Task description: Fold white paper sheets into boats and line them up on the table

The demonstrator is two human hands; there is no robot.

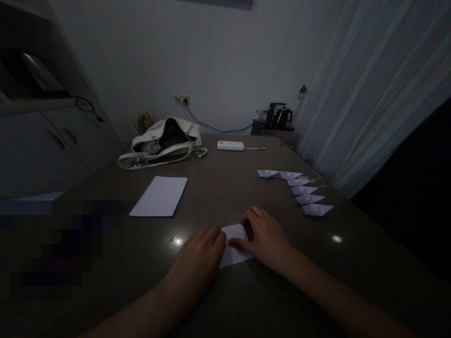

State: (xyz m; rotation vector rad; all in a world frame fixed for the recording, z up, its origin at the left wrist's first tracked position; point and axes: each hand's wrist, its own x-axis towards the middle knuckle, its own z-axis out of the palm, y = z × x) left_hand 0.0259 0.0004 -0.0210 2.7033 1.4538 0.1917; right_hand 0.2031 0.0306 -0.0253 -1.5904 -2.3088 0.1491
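Note:
A white piece of paper (pixel 234 256), partly folded, lies on the table in front of me between my hands. My left hand (pixel 202 251) is closed at its left side, with curled fingers pressing on the paper's edge; the fingertips are mostly hidden. My right hand (pixel 266 237) grips the right side, its thumb lying on the paper and its fingers bent over the far right corner. Several folded paper boats (pixel 317 210) stand in a line to the right. To the left rests a stack of white paper (pixel 160 197).
A white handbag (pixel 165 141) lies at the table's far left. A white power bank (pixel 230 146) with a short strap is at the far middle. Behind the dark table (pixel 225 188), a black kettle (pixel 282 116) stands near the wall, and a pale curtain (pixel 352 84) hangs at right.

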